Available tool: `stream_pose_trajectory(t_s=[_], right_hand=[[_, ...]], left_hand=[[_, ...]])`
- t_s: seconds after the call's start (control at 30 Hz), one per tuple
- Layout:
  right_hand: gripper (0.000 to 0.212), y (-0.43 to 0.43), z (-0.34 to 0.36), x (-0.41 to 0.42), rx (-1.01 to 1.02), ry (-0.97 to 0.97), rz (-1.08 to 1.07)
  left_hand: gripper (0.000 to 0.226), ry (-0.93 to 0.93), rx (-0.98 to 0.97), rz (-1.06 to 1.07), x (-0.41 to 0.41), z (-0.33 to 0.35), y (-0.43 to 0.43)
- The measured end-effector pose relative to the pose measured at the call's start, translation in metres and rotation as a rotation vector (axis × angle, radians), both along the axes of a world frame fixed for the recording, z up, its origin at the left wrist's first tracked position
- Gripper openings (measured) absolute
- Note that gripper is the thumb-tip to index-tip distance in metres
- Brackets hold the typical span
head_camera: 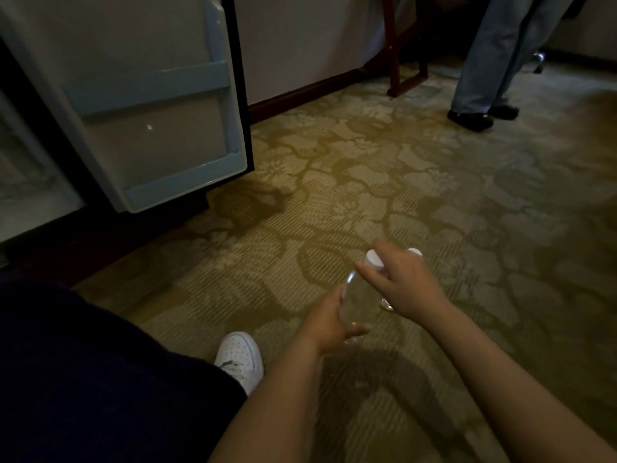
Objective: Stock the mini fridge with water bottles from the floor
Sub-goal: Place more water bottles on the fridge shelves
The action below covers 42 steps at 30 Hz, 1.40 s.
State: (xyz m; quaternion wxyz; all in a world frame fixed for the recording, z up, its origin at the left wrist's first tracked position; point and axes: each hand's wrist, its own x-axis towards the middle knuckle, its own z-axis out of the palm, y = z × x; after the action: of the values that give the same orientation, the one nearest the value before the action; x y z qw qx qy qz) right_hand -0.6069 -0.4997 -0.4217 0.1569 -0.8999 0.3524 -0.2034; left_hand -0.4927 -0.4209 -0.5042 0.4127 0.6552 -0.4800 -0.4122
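My left hand [329,324] grips a clear water bottle [357,304] above patterned carpet [434,195]; my right hand [402,285] curls its fingers around the white-capped top.

The carpet [367,182] lies bare from my hands up and left toward the open fridge door [150,105], a broad lane I can pass through. The door hangs out over the floor, its lower corner jutting toward that lane. The fridge opening [20,162] shows only at the left edge. My dark knee [83,379] and white shoe [238,357] block the low left side. A bystander's legs [494,61] and a wooden chair frame [404,61] stand far right, well apart. My left hand [329,320] grips a bottle [355,305] and my right hand [400,282] a second bottle [414,252], crowded together.
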Motion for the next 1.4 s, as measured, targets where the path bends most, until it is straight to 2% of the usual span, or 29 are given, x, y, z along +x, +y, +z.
stream_pose_trajectory(t_s=[0.1, 0.27, 0.33, 0.47, 0.67, 0.8, 0.93, 1.0, 1.1, 1.27, 1.4], right_hand=[[0.03, -0.002, 0.023, 0.006, -0.036, -0.073, 0.027], [0.033, -0.009, 0.069, 0.022, -0.029, -0.254, 0.077], [0.033, -0.011, 0.087, 0.033, -0.022, -0.306, 0.088], [0.033, -0.013, 0.124, 0.062, 0.006, -0.418, 0.111], [0.03, -0.012, 0.176, 0.119, 0.059, -0.569, 0.233], [0.025, -0.005, 0.207, 0.162, 0.105, -0.609, 0.372], [0.023, 0.013, 0.241, 0.21, 0.189, -0.537, 0.569], [0.026, 0.024, 0.256, 0.237, 0.14, -0.466, 0.641], [0.038, 0.046, 0.272, 0.282, 0.102, -0.342, 0.735], [0.057, 0.086, 0.275, 0.345, 0.244, -0.196, 0.916], [0.065, 0.113, 0.272, 0.39, 0.285, -0.227, 1.021]], left_hand=[[0.063, -0.081, -0.051, -0.007, 0.017, 0.023, -0.005], [0.061, -0.147, -0.047, -0.168, 0.053, 0.085, -0.012], [0.057, -0.237, -0.055, -0.196, 0.067, 0.112, -0.013], [0.04, -0.497, -0.066, -0.197, 0.098, 0.168, -0.005], [0.024, -0.662, -0.063, -0.134, 0.151, 0.236, 0.014], [0.027, -0.748, -0.078, -0.033, 0.191, 0.271, 0.034], [0.02, -0.707, -0.097, 0.088, 0.237, 0.293, 0.069], [0.023, -0.67, -0.102, 0.15, 0.261, 0.299, 0.089], [0.022, -0.629, -0.117, 0.227, 0.297, 0.307, 0.123], [0.025, -0.581, -0.139, 0.335, 0.347, 0.318, 0.166], [0.04, -0.588, -0.154, 0.397, 0.384, 0.324, 0.193]])
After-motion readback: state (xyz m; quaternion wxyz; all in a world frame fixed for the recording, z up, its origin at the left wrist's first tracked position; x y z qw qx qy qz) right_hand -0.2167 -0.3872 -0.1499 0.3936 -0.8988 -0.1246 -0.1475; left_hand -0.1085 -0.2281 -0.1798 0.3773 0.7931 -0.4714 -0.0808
